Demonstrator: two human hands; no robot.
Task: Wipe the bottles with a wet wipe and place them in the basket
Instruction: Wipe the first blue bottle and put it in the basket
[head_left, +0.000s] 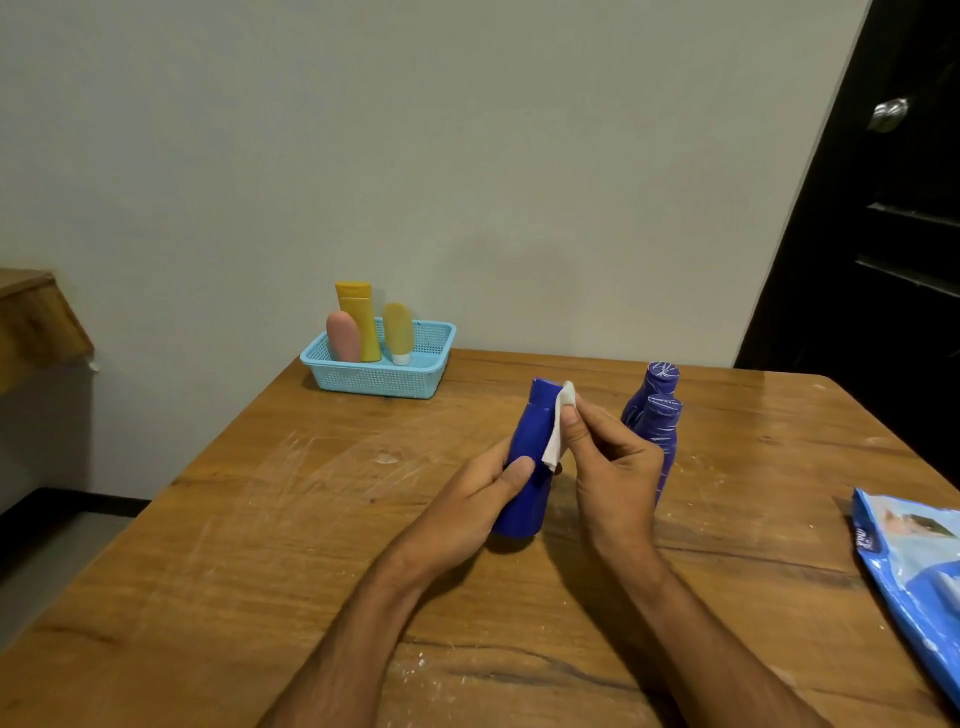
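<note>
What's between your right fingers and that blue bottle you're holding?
A folded white wet wipe: the right hand presses it against the blue bottle, which the left hand grips. The head view shows it.

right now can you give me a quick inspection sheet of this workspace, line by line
surface: wooden table, scratched, with pale dusty marks
job's things: blue bottle being wiped with a white wipe; two more blue bottles standing behind the right hand; light blue basket at the far edge holding a pink bottle, a tall yellow bottle and a smaller yellow bottle
clutter: blue wipes pack at the right edge
hands: left hand grips the blue bottle; right hand pinches the wipe against it
cables: nothing seen
surroundings: plain wall, dark door with a round knob on the right
</note>
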